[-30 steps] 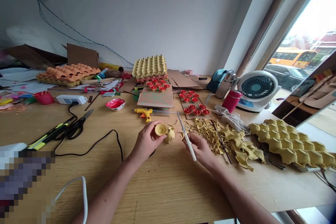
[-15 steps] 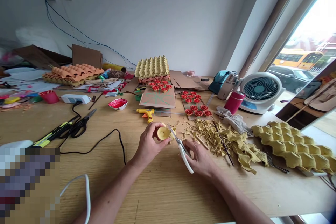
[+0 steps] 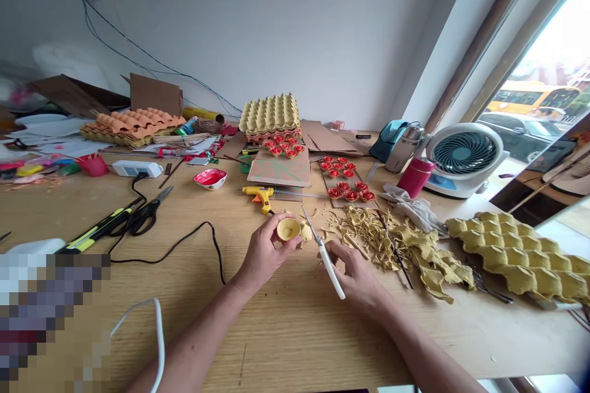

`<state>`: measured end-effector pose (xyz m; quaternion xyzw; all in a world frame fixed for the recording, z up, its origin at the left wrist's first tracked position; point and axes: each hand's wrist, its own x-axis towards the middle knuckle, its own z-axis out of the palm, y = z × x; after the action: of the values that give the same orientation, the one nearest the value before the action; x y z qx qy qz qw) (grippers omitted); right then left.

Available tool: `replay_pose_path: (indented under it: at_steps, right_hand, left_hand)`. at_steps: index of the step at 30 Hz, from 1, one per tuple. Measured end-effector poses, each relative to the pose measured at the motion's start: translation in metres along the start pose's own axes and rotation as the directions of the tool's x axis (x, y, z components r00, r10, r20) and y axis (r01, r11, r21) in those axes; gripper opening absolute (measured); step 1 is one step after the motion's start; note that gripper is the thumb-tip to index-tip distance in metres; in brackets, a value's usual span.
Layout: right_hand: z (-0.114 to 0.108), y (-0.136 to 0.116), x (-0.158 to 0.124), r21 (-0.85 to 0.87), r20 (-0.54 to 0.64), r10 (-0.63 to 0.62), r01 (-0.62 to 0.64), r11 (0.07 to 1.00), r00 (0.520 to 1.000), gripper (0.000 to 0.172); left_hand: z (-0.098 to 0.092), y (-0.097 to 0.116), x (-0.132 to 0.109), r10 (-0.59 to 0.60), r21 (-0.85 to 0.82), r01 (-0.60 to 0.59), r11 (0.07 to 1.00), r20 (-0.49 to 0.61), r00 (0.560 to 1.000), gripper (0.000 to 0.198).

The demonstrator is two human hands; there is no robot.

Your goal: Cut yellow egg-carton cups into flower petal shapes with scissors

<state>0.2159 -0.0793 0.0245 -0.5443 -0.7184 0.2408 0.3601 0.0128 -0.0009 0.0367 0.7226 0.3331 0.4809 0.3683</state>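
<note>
My left hand (image 3: pixel 267 250) pinches a small yellow egg-carton cup (image 3: pixel 289 229) by its side, its hollow facing up toward me. In my right hand (image 3: pixel 351 271) is a pair of white-handled scissors (image 3: pixel 328 261), blades pointing away and up to the left. The blades stand just right of the cup, apart from it. Between cup and blades a pale yellow carton piece (image 3: pixel 305 234) shows; whether it is joined to the cup I cannot tell. Beyond my hands lies a yellow glue gun (image 3: pixel 259 196).
Yellow carton scraps (image 3: pixel 369 233) spread right of my hands, beside an egg tray (image 3: pixel 516 255). Red paper-pulp roses (image 3: pixel 343 186) stand on cardboard behind. A red paint bowl (image 3: pixel 210 178), black scissors (image 3: pixel 145 215) and a black cord (image 3: pixel 184 239) lie left. A fan (image 3: pixel 465 156) stands at the right.
The scissors' handles have come together and the scissors have turned slightly, with the blades now pointing a little further up. My left hand keeps its hold on the cup. The view has shifted slightly.
</note>
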Motion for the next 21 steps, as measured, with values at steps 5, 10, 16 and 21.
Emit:
replay_pose_path:
  at_steps: [5, 10, 16, 21]
  right_hand:
    - [-0.001, -0.003, 0.0, 0.031, -0.002, 0.031, -0.03, 0.999, 1.0, 0.016]
    - [-0.001, -0.002, 0.0, 0.043, -0.003, 0.016, -0.016, 0.999, 1.0, 0.015]
    - [-0.001, -0.003, 0.0, 0.041, -0.018, 0.013, -0.013, 0.999, 1.0, 0.015]
    - [0.0, -0.001, -0.002, 0.035, -0.018, -0.01, 0.01, 0.999, 1.0, 0.015]
  left_hand:
    - [0.005, -0.007, -0.001, -0.129, -0.123, 0.14, 0.982, 0.095, 0.987, 0.036]
    - [0.01, -0.011, 0.0, -0.12, -0.095, 0.125, 0.988, 0.054, 0.991, 0.038]
    - [0.008, -0.003, -0.004, -0.047, 0.069, 0.045, 0.997, 0.035, 0.998, 0.031]
    - [0.007, 0.008, -0.008, 0.006, 0.14, -0.015, 0.99, 0.069, 0.998, 0.022]
